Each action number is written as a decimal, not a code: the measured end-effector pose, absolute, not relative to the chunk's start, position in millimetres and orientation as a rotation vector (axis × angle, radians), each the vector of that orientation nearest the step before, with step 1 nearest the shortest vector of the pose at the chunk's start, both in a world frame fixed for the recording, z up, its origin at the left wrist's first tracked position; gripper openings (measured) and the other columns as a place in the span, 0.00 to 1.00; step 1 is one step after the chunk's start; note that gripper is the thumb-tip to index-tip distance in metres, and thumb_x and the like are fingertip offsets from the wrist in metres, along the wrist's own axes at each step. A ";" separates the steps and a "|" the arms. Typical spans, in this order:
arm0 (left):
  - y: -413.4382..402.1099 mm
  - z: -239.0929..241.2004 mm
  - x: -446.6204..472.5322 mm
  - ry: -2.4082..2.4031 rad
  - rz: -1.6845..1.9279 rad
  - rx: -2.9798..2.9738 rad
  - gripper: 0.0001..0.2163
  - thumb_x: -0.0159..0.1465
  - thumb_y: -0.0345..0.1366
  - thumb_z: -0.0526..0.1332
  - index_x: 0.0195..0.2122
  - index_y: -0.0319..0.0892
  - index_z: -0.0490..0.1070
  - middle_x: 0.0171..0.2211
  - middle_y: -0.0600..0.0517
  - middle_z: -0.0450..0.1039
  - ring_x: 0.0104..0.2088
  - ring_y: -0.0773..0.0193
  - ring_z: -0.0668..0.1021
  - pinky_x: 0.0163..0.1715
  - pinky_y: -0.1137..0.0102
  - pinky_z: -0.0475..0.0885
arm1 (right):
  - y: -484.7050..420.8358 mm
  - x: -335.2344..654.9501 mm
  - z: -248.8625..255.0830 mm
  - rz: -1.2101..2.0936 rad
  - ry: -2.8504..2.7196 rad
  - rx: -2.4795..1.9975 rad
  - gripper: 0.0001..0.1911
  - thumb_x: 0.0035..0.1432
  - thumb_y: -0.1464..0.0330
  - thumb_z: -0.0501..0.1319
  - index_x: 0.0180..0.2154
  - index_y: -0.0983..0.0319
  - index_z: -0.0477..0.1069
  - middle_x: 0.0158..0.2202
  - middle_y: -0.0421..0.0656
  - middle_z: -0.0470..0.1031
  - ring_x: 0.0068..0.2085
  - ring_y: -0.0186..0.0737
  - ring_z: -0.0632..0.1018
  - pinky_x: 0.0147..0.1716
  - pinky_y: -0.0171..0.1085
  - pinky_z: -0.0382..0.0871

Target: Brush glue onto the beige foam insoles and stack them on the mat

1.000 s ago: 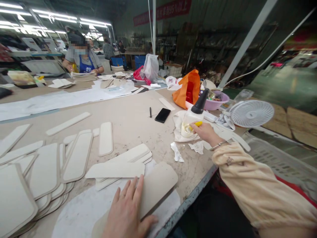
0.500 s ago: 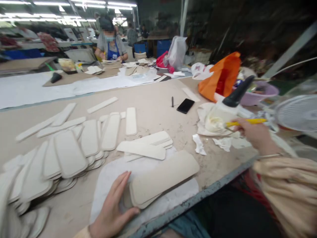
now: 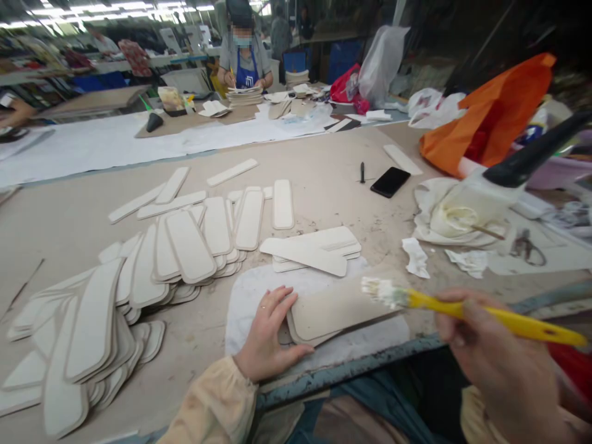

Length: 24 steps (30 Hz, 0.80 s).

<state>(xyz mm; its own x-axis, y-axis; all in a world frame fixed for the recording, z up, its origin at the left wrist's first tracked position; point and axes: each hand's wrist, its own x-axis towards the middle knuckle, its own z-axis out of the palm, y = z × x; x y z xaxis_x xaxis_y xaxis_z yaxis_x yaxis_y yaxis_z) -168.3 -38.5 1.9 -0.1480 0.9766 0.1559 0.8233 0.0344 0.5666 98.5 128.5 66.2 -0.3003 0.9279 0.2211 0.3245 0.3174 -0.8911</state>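
Note:
My left hand lies flat, fingers spread, on the left end of a beige rounded board piece that rests on a white sheet at the table's near edge. My right hand is closed round a yellow-handled brush. Its white, glue-laden bristles hover over the board's right end. A glue bottle with a black spout lies tilted on a white rag at the right.
Fanned piles of several similar beige pieces cover the table's left and middle. A black phone, a pen, crumpled paper scraps, scissors and an orange bag lie right. A person in a blue apron works at the far table.
My right hand lifted the brush out of the glue bottle and carried it left and toward me, over the board. The view swung left; my left hand stayed on the piece.

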 end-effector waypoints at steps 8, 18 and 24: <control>-37.9 -3.0 -169.4 2.054 0.804 1.895 0.36 0.54 0.54 0.63 0.59 0.38 0.58 0.60 0.36 0.60 0.62 0.48 0.62 0.63 0.49 0.50 | 81.1 37.4 47.4 1.528 -1.901 -0.921 0.13 0.65 0.60 0.53 0.40 0.60 0.70 0.21 0.37 0.69 0.23 0.34 0.70 0.24 0.33 0.64; -35.5 -3.2 -169.1 2.068 0.793 1.902 0.31 0.57 0.50 0.62 0.58 0.41 0.59 0.59 0.38 0.61 0.61 0.49 0.63 0.63 0.49 0.53 | 85.6 34.1 43.9 1.470 -1.975 -0.960 0.13 0.65 0.60 0.52 0.36 0.60 0.70 0.22 0.37 0.70 0.26 0.35 0.72 0.30 0.33 0.66; -36.1 -6.8 -169.4 2.085 0.795 1.958 0.29 0.58 0.46 0.62 0.58 0.42 0.57 0.59 0.40 0.61 0.60 0.50 0.64 0.63 0.50 0.54 | 111.9 61.2 42.8 1.262 -1.898 -1.119 0.15 0.65 0.58 0.52 0.33 0.60 0.69 0.21 0.37 0.69 0.25 0.34 0.71 0.32 0.34 0.66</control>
<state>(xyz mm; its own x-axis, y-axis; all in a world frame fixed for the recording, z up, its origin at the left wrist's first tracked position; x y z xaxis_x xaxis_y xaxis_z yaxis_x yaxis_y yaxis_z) -169.4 -36.1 -6.8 -0.1213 0.9657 0.2295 0.8735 -0.0060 0.4867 61.2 111.9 42.8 -0.4697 0.8825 0.0242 0.3188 0.1951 -0.9275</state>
